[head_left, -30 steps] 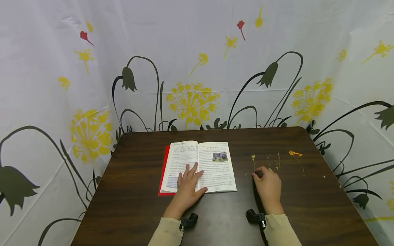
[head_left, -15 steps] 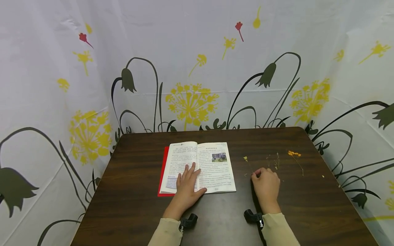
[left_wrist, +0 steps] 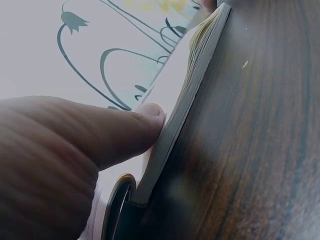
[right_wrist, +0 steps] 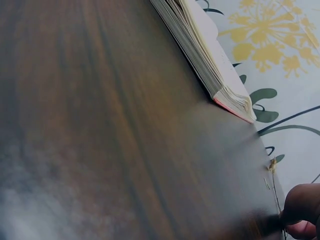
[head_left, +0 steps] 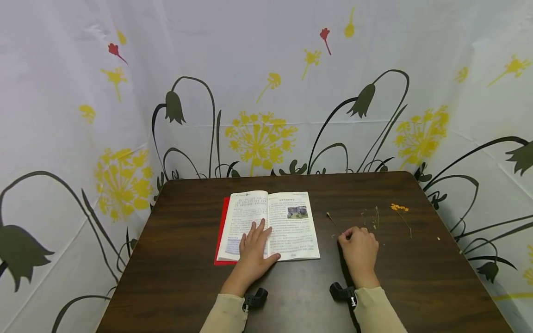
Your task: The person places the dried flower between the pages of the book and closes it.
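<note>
An open book with printed pages and a red cover edge lies on the table. My left hand rests on its lower pages with fingers spread, the thumb near the bottom edge in the left wrist view. To the right of the book, my right hand pinches the thin stem of a small dried flower between thumb and finger. In the right wrist view the dried flower rises from the fingertips at the lower right, its yellowish head pointing up. The stem's lower end is hidden by the fingers.
Right of my right hand lie an orange dried flower on a thin stem and a pale dried sprig. Small plant crumbs are scattered around them. The dark wooden table ends at a patterned cloth backdrop.
The dried flower's head has swung left toward the book and turned from facing up to more side-on. My right hand has shifted slightly left; my left hand stays on the book.
</note>
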`<control>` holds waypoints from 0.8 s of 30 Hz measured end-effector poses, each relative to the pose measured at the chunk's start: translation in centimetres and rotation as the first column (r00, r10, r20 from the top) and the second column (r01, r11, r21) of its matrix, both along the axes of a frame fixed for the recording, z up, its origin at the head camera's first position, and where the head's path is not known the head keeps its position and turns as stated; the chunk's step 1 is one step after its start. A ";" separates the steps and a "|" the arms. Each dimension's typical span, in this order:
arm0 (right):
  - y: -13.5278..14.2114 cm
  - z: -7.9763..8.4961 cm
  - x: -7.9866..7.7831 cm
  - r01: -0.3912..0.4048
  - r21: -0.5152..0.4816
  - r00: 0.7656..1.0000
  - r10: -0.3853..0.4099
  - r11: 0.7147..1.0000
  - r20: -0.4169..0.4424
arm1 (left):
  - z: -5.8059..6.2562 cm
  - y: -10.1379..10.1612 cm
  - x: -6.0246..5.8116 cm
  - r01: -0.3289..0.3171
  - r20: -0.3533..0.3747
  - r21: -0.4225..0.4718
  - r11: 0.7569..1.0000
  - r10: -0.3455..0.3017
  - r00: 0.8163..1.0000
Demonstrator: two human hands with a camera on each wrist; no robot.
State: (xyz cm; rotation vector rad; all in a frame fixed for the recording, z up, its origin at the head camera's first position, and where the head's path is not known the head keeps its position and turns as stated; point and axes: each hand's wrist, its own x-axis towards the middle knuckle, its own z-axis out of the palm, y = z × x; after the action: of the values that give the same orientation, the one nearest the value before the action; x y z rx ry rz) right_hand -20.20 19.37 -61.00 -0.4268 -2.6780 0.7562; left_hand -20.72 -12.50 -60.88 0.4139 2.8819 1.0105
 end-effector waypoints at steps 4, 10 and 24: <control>-0.2 0.0 0.1 0.002 0.005 1.000 -0.002 1.000 0.003 | 0.0 -0.1 0.2 -0.011 0.009 -0.009 1.000 0.011 1.000; -0.5 0.0 0.1 0.010 0.007 1.000 -0.010 1.000 -0.022 | -0.3 -0.2 0.1 -0.042 -0.009 -0.013 0.999 0.042 0.999; -1.7 0.2 0.4 -0.029 -0.049 0.998 0.026 0.998 -0.065 | -0.3 -0.4 -0.2 -0.078 0.027 0.010 0.997 0.077 0.997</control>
State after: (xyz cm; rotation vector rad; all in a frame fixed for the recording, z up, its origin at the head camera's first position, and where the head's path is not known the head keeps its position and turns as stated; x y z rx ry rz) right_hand -19.82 17.70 -60.85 -0.3719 -2.6148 0.8323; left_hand -20.95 -12.87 -61.20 0.2891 2.8904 1.0349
